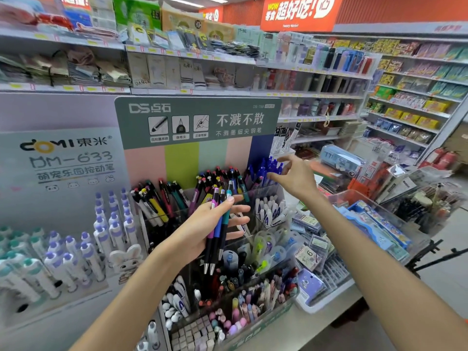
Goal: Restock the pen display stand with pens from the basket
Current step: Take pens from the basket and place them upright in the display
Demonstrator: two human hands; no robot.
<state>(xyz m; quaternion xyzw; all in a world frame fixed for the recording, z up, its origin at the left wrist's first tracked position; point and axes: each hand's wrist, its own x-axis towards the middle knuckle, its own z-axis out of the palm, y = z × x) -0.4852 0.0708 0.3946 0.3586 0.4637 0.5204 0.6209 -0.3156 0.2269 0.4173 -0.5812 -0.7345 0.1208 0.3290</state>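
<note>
The pen display stand (197, 117) has a grey-green header and clear tiered compartments full of pens. My left hand (202, 229) holds three pens (217, 224) in its palm, purple, blue and teal, tips pointing down, in front of the stand's middle tier. My right hand (296, 176) is raised at the stand's upper right compartment, fingers spread and loosely bent, empty, right beside the blue pens (263, 171) standing there. Mixed coloured pens (220, 181) fill the neighbouring top compartment. No basket can be made out with certainty.
A second display of white pens with purple and teal caps (65, 244) stands at left. Clear trays of stationery (374, 224) sit to the right on the counter. Store shelves (405, 97) run behind. A black tripod leg (430, 259) is at right.
</note>
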